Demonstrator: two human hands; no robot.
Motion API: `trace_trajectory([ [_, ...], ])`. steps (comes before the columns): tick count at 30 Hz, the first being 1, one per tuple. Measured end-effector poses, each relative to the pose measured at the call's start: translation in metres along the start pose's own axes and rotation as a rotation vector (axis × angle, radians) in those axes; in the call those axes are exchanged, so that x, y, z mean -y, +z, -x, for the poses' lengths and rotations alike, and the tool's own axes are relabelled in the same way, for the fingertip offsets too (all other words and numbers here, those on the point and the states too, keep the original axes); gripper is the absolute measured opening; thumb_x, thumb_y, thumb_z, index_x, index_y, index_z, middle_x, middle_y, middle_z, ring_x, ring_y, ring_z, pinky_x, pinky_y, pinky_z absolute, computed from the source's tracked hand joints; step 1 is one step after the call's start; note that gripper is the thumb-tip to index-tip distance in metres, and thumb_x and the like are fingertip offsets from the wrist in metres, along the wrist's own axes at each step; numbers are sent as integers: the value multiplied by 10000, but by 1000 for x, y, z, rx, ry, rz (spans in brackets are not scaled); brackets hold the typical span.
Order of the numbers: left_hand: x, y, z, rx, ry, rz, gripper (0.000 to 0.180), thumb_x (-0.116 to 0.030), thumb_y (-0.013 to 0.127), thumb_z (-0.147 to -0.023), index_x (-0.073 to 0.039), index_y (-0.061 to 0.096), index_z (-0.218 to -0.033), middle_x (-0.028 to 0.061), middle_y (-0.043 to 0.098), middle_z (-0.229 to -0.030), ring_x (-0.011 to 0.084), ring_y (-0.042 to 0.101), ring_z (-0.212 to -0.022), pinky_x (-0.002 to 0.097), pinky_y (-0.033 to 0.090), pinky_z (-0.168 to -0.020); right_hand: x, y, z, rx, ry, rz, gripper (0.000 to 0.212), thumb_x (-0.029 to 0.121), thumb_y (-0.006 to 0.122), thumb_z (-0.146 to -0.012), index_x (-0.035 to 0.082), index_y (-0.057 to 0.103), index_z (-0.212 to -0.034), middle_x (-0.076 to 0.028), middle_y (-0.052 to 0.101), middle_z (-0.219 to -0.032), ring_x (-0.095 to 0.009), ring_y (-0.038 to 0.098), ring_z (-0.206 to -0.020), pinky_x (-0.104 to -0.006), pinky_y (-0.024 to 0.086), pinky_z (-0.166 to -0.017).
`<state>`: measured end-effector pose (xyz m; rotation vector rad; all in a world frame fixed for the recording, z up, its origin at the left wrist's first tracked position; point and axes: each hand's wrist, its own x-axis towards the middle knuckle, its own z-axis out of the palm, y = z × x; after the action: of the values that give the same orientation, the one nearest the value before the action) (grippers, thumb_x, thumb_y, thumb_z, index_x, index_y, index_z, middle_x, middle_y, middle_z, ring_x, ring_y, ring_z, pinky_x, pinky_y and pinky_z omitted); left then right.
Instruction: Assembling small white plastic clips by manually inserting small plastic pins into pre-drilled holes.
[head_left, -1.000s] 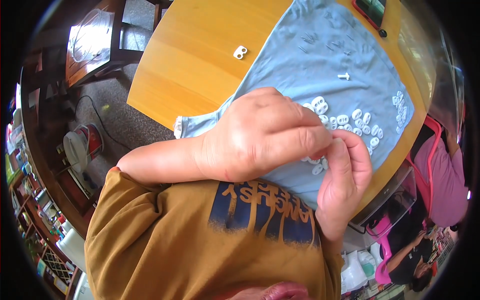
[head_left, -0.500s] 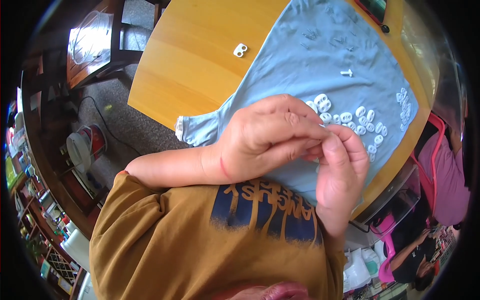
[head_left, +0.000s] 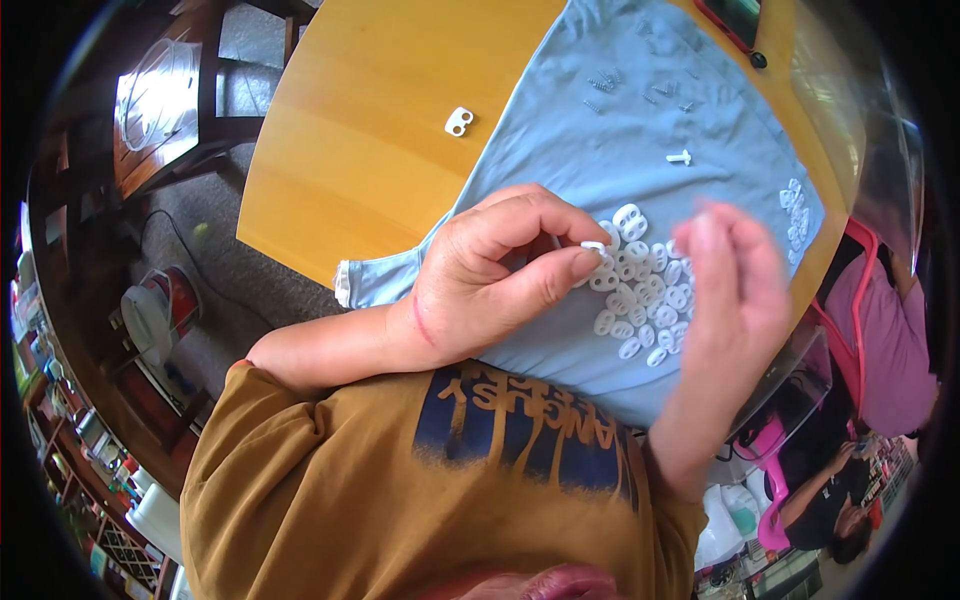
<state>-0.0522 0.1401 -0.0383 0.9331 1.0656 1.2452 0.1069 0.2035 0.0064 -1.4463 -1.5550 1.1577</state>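
Observation:
My left hand [head_left: 500, 275] pinches a small white plastic piece [head_left: 593, 246] between thumb and forefinger, just above a pile of white two-hole plastic pieces [head_left: 640, 300]. The pile lies on a light blue cloth [head_left: 620, 130] spread over a round wooden table [head_left: 360, 130]. My right hand [head_left: 735, 300] hovers blurred to the right of the pile, fingers spread, holding nothing I can see. One lone white piece [head_left: 680, 157] and several small metal springs [head_left: 605, 82] lie farther up the cloth. A finished white two-hole part [head_left: 459, 121] sits on the bare wood.
A second small heap of white pieces [head_left: 795, 205] lies at the cloth's right edge. A dark phone [head_left: 735, 20] sits at the table's far side. A person in pink [head_left: 890, 340] sits to the right. A wooden chair [head_left: 165, 100] and a fan [head_left: 155, 310] stand left on the floor.
My hands were pressed together over the pile. Now they have parted: the right hand swung out to the right, and the left keeps the white piece pinched.

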Motion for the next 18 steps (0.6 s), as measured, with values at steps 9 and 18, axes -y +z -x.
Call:
trace_trajectory([
  [9,3,-5,1,49,-5,-12,116,-11,586,-823,11,594,-936,48,548,-888,70,510,-677,198,414,-600,-24,-4,-110,66,-103,275,177,114,610,-814,-39,601,-904,5,576,-762,-48,499,-665,-193,420,-611],
  [18,5,-7,0,72,33,-54,113,-3,605,-805,6,602,-917,56,567,-878,109,530,-764,224,427,-645,-30,-7,-140,298,-36,382,160,114,629,-772,-16,592,-857,21,551,-730,-46,474,-647,-194,399,-584],
])
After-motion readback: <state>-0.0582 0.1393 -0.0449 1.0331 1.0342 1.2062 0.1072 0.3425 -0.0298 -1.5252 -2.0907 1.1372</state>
